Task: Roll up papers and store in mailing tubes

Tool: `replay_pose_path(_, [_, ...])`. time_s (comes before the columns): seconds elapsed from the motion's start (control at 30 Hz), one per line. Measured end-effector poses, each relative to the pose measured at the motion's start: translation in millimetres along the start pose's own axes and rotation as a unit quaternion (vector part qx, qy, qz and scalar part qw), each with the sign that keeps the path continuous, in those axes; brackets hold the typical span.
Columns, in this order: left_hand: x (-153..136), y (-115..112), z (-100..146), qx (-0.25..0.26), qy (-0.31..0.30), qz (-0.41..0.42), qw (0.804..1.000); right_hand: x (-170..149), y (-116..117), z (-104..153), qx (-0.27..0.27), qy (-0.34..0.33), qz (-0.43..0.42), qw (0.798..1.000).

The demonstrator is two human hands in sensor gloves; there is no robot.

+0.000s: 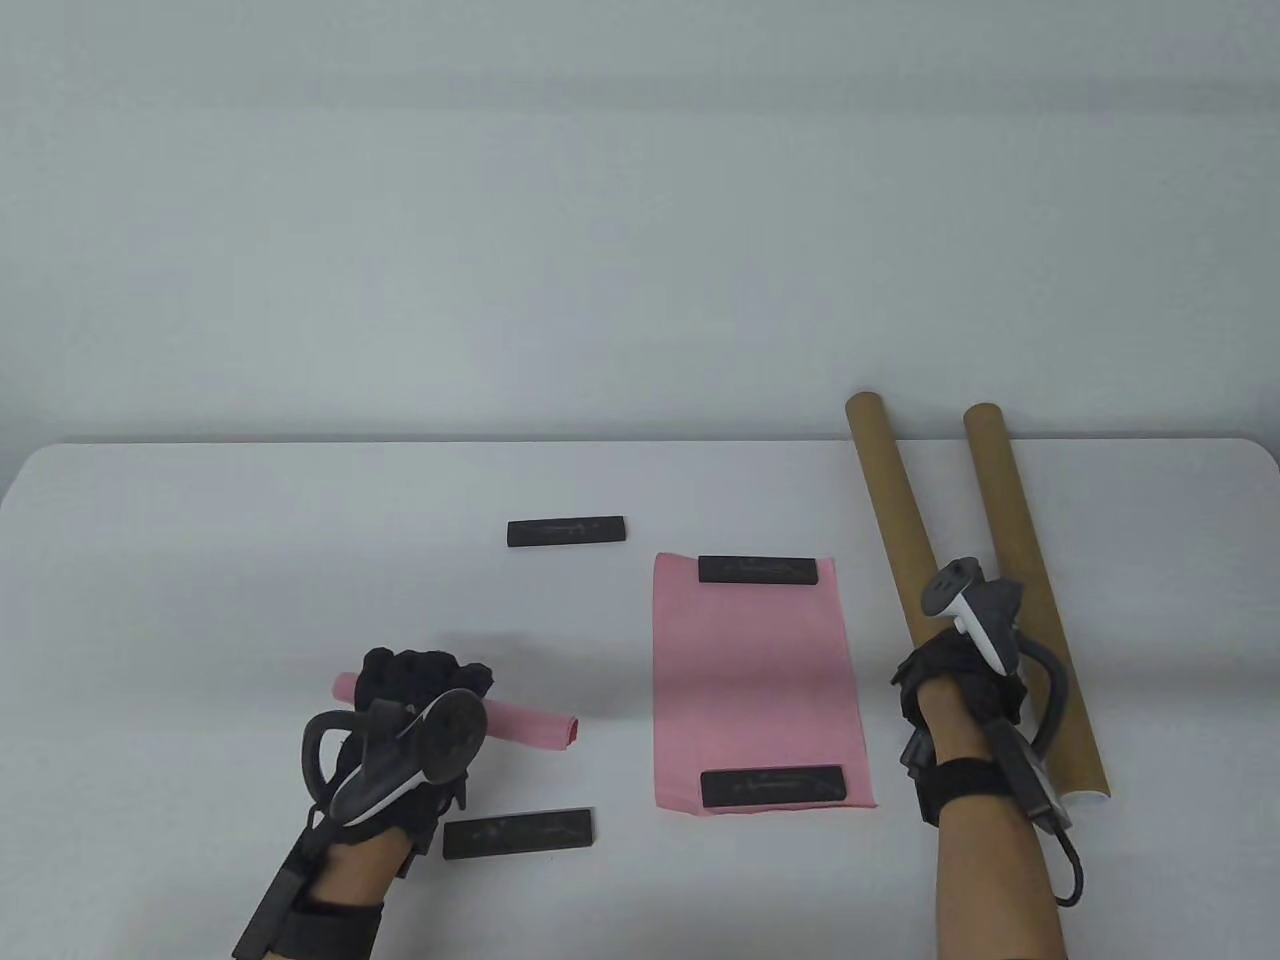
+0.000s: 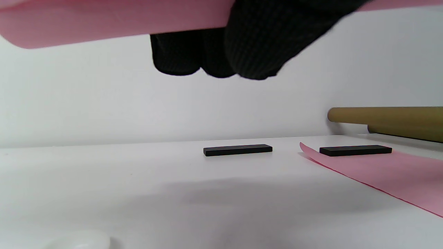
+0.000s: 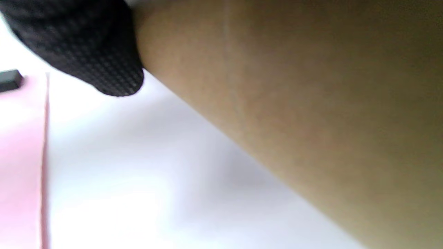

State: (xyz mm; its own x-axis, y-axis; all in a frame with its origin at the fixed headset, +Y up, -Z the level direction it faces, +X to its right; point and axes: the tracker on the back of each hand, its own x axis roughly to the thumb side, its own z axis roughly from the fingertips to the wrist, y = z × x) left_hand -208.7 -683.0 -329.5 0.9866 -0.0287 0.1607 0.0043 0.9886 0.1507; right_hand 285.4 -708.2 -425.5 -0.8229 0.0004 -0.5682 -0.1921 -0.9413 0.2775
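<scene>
My left hand grips a rolled pink paper just above the table at the front left; the roll crosses the top of the left wrist view, my fingers curled over it. My right hand is curled round the left of two brown mailing tubes; that tube fills the right wrist view, beside a fingertip. The second tube lies to its right. A flat pink sheet lies between my hands, with black bars at its far end and near end.
Two loose black bars lie on the white table: one left of the sheet's far end, one by my left wrist. A grey wall runs behind the table's back edge. The tubes' far ends overhang that edge.
</scene>
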Motion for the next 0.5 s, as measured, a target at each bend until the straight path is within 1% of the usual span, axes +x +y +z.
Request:
replay_pose_path(0.1, [-0.8, 0.2, 0.3, -0.001, 0.002, 0.001, 1.000, -6.1, -15.6, 15.2, -0.062, -0.045, 0.030, 0.997])
replay_pose_path(0.17, [-2.2, 0.3, 0.5, -0.002, 0.004, 0.002, 1.000, -11.6, -23.4, 31.1, -0.128, -0.073, 0.052, 0.988])
replay_pose_path(0.2, [-2.8, 0.3, 0.5, -0.002, 0.006, 0.003, 1.000, -13.9, -24.9, 36.8, -0.149, -0.088, 0.055, 0.983])
replay_pose_path(0.27, [-5.5, 0.4, 0.2, -0.002, 0.010, 0.006, 1.000, -21.4, -25.7, 57.6, -0.225, -0.141, 0.052, 0.963])
replay_pose_path(0.3, [-7.3, 0.4, 0.0, -0.001, 0.013, 0.006, 1.000, -24.1, -23.1, 69.0, -0.272, -0.167, 0.044, 0.947])
replay_pose_path(0.33, [-8.5, 0.4, 0.0, -0.002, 0.015, 0.006, 1.000, -26.2, -21.4, 76.9, -0.301, -0.184, 0.045, 0.935])
replay_pose_path(0.4, [-12.9, 1.0, 0.4, -0.001, 0.023, 0.005, 1.000, -31.8, -15.0, 94.2, -0.342, -0.221, 0.040, 0.913])
replay_pose_path(0.47, [-19.9, 3.3, 1.7, 0.005, 0.038, 0.011, 0.999, -39.2, -9.1, 105.2, -0.398, -0.240, 0.056, 0.883])
replay_pose_path(0.5, [-22.4, 4.3, 2.0, 0.008, 0.044, 0.013, 0.999, -41.1, -10.0, 106.4, -0.400, -0.258, 0.063, 0.877])
